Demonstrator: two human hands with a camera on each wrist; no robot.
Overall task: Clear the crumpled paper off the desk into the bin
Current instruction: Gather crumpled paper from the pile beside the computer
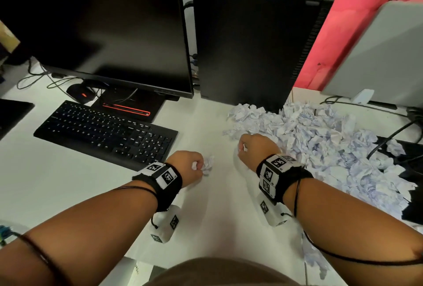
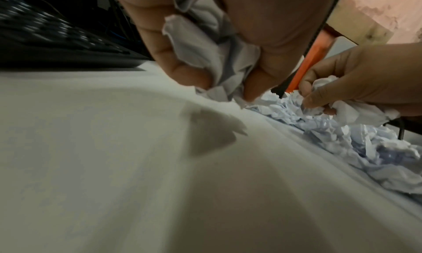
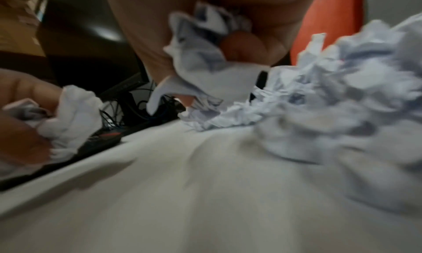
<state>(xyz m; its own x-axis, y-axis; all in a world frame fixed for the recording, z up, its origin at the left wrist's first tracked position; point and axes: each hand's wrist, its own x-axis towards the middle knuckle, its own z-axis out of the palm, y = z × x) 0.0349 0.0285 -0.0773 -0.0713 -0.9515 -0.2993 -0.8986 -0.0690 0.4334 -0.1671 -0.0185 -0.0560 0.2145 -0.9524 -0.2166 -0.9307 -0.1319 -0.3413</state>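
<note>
A big heap of crumpled white paper (image 1: pixel 320 143) covers the right side of the white desk (image 1: pixel 68 189). My left hand (image 1: pixel 194 166) is curled round a crumpled paper ball (image 1: pixel 207 164), just above the desk beside the keyboard; the ball (image 2: pixel 205 53) fills my fingers in the left wrist view. My right hand (image 1: pixel 249 146) grips another wad of paper (image 1: pixel 244 148) at the heap's left edge; that wad (image 3: pixel 205 73) bulges from the fist in the right wrist view. No bin is in view.
A black keyboard (image 1: pixel 107 132), a monitor (image 1: pixel 103 27) and a mouse (image 1: pixel 81 94) stand to the left. A black computer tower (image 1: pixel 251 45) stands behind the heap. Cables (image 1: pixel 389 134) run through the paper at the right. Bare desk lies between my forearms.
</note>
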